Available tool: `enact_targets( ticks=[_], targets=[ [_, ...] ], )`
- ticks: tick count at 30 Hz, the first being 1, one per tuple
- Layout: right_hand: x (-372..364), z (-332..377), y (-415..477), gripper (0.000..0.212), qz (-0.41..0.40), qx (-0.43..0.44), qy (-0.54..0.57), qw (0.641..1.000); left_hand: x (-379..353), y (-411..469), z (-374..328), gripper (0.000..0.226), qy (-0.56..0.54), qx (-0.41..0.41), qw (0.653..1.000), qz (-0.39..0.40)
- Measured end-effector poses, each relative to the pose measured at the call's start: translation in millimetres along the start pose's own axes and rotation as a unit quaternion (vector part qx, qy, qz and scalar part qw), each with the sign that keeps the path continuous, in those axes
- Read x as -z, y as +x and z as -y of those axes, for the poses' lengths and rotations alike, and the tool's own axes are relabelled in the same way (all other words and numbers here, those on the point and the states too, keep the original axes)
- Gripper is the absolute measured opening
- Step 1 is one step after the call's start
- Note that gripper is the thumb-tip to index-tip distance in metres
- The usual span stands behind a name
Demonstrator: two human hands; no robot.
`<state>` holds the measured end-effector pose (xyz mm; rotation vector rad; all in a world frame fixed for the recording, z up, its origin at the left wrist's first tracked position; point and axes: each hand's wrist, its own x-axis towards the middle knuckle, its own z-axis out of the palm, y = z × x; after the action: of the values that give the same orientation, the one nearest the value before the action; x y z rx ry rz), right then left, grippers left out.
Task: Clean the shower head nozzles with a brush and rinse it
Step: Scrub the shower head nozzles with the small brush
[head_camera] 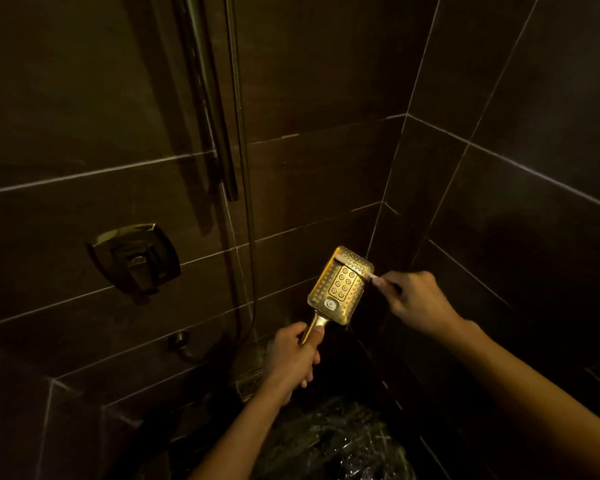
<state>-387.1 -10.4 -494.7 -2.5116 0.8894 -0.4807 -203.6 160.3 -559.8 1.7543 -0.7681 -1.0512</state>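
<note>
Partly hidden: brush (355,266) handle inside right hand (417,301).

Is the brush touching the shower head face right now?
Touching. The head view shows the brush lying across the top of the shower head face, with no gap visible.

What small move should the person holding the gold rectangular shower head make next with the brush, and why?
Probably draw the pale brush down the gold rectangular shower head: the right hand holds it across the top edge, so the nozzles below look unscrubbed. The left hand steadies the handle.
</note>
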Motion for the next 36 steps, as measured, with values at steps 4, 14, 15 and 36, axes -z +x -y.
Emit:
enact_targets(
  ticks=[4,14,15,36],
  targets=[
    [-10,8,-11,0.019,0.097,0.089,-0.005,0.991,-3,3,1,0.023,-0.005,0.001,1.0,-0.001],
    [-8,10,-15,0.023,0.117,0.105,-0.016,0.988,0,5,-1,0.023,-0.004,-0.012,1.0,0.005],
    [-11,9,-17,0.023,0.125,0.116,-0.021,0.985,1,5,-2,0.023,-0.002,-0.014,1.0,0.005],
    [-10,2,-11,0.021,0.079,0.079,-0.008,0.994,-3,6,3,0.024,-0.001,-0.017,1.0,0.006]
  ],
)
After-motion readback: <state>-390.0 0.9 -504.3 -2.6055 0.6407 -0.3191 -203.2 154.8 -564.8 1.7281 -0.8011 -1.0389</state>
